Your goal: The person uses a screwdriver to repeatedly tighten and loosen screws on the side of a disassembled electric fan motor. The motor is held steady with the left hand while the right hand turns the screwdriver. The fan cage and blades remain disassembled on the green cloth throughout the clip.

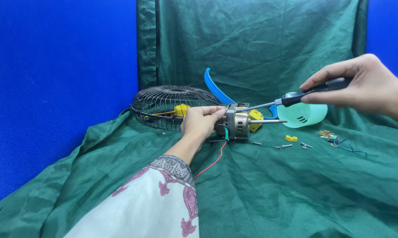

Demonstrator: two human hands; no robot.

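Fan motor (238, 124): clasped by left hand (200, 122). Screwdriver (296, 98): pinched in right hand (362, 83), tip at motor. Wire guard (170, 105) behind.

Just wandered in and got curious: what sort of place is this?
Probably a makeshift repair or recording corner: a green cloth draped over the surface against a blue backdrop, with a fan motor, wire fan guard and loose screws.

On the cloth (274, 189), the motor (238, 123) lies mid-back, wire guard (163, 103) left of it, screws (291, 144) to its right.
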